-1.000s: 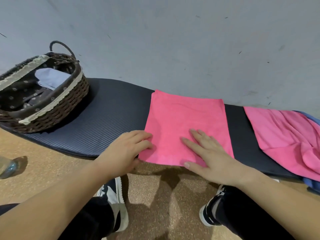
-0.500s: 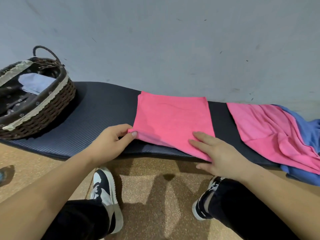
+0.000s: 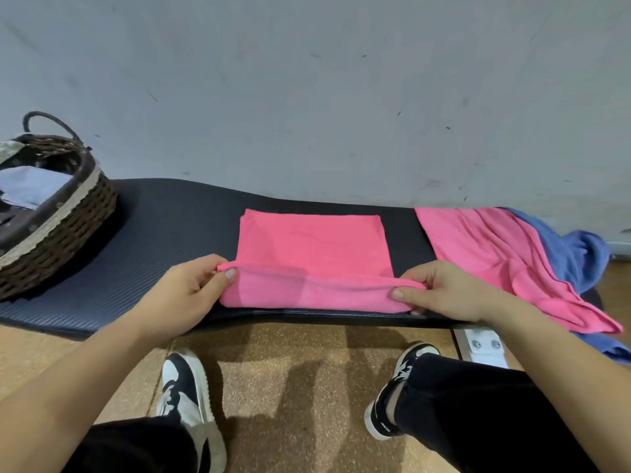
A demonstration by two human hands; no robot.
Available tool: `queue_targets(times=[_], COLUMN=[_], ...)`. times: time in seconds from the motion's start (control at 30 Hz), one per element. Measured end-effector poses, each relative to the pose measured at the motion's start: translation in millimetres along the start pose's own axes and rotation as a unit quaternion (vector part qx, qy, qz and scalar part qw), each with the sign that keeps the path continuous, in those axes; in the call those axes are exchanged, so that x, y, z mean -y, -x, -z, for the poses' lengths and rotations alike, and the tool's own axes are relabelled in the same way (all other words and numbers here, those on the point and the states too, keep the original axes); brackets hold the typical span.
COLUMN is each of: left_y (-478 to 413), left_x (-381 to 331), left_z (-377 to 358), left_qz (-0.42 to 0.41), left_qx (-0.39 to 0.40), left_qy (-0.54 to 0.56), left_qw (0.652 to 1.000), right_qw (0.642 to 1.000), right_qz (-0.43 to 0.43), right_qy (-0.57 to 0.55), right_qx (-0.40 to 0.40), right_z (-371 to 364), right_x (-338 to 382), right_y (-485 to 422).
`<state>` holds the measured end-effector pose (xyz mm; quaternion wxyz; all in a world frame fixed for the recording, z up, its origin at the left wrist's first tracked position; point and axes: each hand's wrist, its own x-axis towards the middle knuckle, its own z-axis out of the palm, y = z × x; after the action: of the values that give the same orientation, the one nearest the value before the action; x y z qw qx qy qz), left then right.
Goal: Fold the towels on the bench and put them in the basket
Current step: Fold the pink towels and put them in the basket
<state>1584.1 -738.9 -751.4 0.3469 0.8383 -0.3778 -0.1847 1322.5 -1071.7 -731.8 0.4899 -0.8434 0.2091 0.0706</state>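
A pink towel (image 3: 312, 244) lies flat in the middle of the dark padded bench (image 3: 170, 227). Its near edge is lifted and curled over toward the wall. My left hand (image 3: 191, 290) pinches the near left corner, and my right hand (image 3: 440, 290) pinches the near right corner. A dark wicker basket (image 3: 58, 230) with a lace-trimmed lining stands at the bench's left end, with a pale blue folded towel (image 3: 32, 186) inside. At the right end lies an unfolded pink towel (image 3: 495, 257) on top of a blue towel (image 3: 577, 254).
A grey wall runs right behind the bench. Below the bench is a cork-like floor with my two black-and-white shoes. A white bench bracket (image 3: 485, 346) shows under the right side. The blue towel hangs off the bench's right front edge.
Both hands went from resting flat on the pink towel to gripping its near corners. The near edge has lifted off the bench and rolled toward the wall.
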Motion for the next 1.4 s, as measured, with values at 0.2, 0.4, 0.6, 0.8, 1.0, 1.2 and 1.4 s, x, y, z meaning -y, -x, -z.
queue_targets(times=[0.2, 0.4, 0.6, 0.8, 1.0, 1.2, 1.4], left_y=[-3, -29, -75, -108, -119, -115, -117], left_x=[-17, -21, -22, -8, -7, -8, -18], left_z=[6, 9, 0, -14, -21, -24, -27], left_qz=[0.008, 0.020, 0.059, 0.130, 0.152, 0.142, 0.161], left_qx=[-0.010, -0.048, -0.085, -0.030, -0.049, -0.053, 0.000], left_qy=[-0.005, 0.002, -0.025, -0.144, -0.202, -0.175, -0.130], left_qw=[1.000, 0.999, 0.994, 0.980, 0.966, 0.973, 0.978], right_qw=[0.992, 0.992, 0.983, 0.977, 0.969, 0.963, 0.959], right_qz=[-0.061, -0.053, -0.077, -0.122, -0.134, -0.125, 0.030], right_qy=[-0.091, -0.103, -0.078, 0.013, 0.005, 0.043, 0.217], right_qx=[0.055, -0.053, -0.148, -0.176, -0.207, -0.236, -0.181], right_z=[8, 23, 27, 19, 21, 17, -6], right_x=[5, 16, 12, -6, -15, -14, 14], right_y=[-7, -37, -84, -116, -120, -116, -101])
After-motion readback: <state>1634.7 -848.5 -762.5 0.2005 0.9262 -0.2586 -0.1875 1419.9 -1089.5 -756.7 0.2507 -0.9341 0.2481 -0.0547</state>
